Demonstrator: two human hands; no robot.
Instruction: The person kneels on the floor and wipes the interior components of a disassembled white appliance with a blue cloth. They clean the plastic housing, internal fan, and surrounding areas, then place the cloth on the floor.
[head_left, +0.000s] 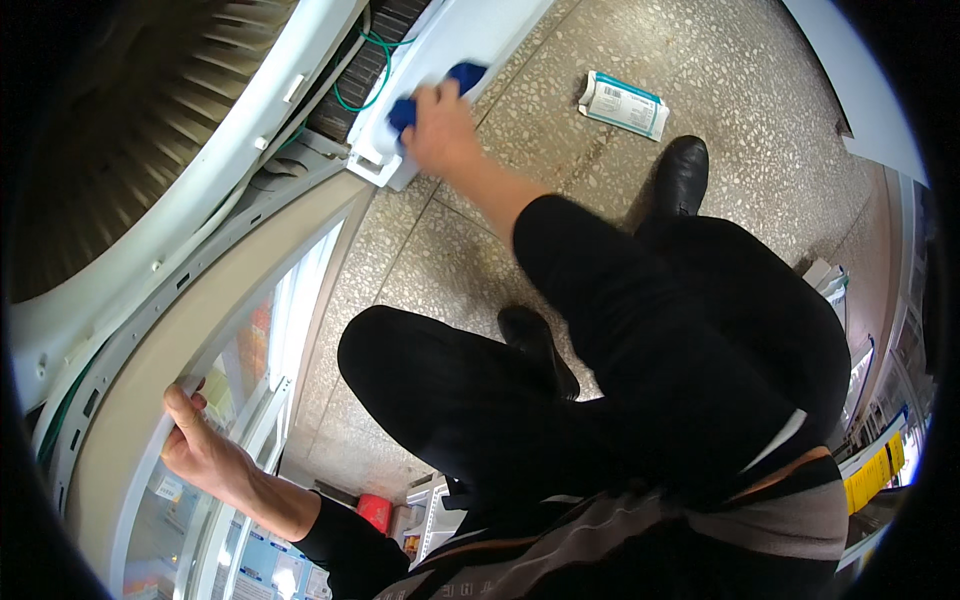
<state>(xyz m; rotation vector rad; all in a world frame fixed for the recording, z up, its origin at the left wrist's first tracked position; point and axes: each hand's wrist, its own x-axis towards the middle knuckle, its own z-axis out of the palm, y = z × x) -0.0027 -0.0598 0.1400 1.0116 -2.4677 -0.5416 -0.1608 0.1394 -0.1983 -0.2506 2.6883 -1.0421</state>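
My right hand [445, 130] is pressed on a dark blue cloth [466, 76], which bunches out on both sides of the fingers. The hand is slightly blurred. Under the cloth is a long white panel [505, 30], at the foot of a large white appliance with slatted louvres [200, 100]. Low on the left, my left hand [208, 455] is closed round the pale edge of a glass-fronted cabinet [135, 510]. Its thumb lies along the edge, and part of the fingers is hidden behind it.
A thin green wire [388, 75] loops out of a dark gap beside the white panel. A white and teal packet [625, 107] lies on the speckled floor near my black shoe [682, 175]. Stocked shelves [890, 450] stand at the right, and a red object [374, 513] lies low behind me.
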